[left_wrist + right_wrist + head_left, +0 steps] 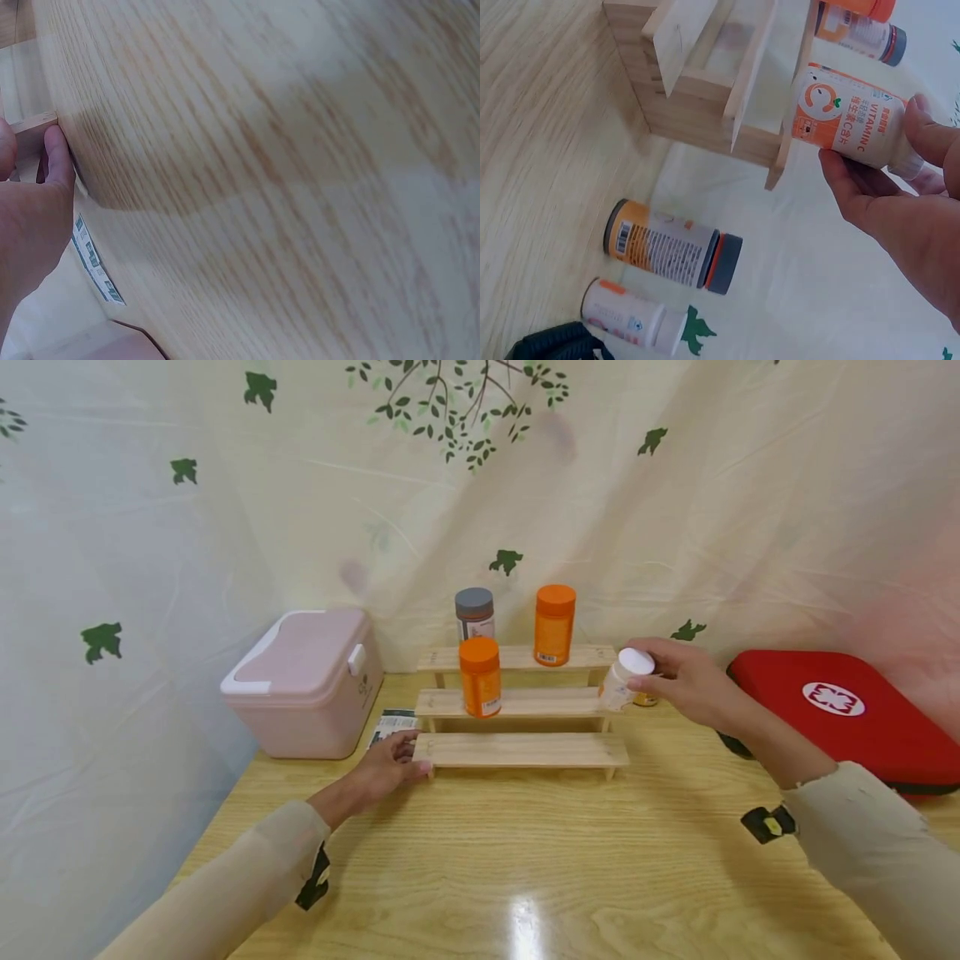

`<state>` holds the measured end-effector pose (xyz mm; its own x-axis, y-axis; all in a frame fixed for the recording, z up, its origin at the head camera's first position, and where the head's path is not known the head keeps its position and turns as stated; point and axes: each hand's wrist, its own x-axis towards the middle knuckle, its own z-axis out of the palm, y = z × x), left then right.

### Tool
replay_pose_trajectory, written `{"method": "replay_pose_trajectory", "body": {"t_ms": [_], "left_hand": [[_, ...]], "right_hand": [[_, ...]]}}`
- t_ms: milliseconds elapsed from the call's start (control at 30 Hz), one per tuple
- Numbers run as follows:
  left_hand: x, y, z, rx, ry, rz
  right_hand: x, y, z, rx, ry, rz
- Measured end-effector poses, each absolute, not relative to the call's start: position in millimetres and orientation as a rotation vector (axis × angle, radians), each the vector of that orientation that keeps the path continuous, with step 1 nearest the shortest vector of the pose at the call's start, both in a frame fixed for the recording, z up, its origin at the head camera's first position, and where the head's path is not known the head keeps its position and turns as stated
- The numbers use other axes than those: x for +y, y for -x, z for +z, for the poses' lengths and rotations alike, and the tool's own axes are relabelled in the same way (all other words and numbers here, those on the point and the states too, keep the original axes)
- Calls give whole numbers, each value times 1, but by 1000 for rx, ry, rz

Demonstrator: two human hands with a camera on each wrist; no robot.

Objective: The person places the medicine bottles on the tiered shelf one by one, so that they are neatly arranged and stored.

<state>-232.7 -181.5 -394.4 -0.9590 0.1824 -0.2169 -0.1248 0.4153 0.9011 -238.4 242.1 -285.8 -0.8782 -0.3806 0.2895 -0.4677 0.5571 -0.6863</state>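
My right hand [690, 681] holds a white vitamin C bottle [847, 112] by its capped end, fingers and thumb around it. The bottle is tilted at the right end of a three-step wooden rack [521, 750]; whether it touches the rack I cannot tell. My left hand [386, 772] pinches the left end of the lowest step, thumb in front. On the top step stand a grey-capped bottle [475, 618] and an orange bottle [555, 627]. Another orange bottle [480, 681] stands on the middle step.
Right of the rack, a grey-capped bottle [667, 244] and a white bottle [630, 315] stand on the table. A pink lidded box [300, 685] and a printed packet [393, 722] are at left, a red case [832, 727] at right. A leaf-patterned curtain [420, 527] hangs behind.
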Motion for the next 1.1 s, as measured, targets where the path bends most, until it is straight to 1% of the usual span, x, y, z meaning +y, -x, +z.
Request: {"method": "replay_pose_trajectory", "body": {"t_ms": [200, 633, 833, 1100], "left_hand": [[-182, 233, -395, 2400, -46, 1558], [-180, 233, -395, 2407, -56, 1578], [-180, 232, -394, 2433, -55, 1549], [-181, 233, -396, 2427, -61, 1553]], "right_hand": [[222, 253, -287, -2652, -806, 1257], [177, 277, -293, -2722, -812, 1333], [167, 282, -298, -2729, -839, 1368], [162, 284, -295, -2822, -767, 1278]]}}
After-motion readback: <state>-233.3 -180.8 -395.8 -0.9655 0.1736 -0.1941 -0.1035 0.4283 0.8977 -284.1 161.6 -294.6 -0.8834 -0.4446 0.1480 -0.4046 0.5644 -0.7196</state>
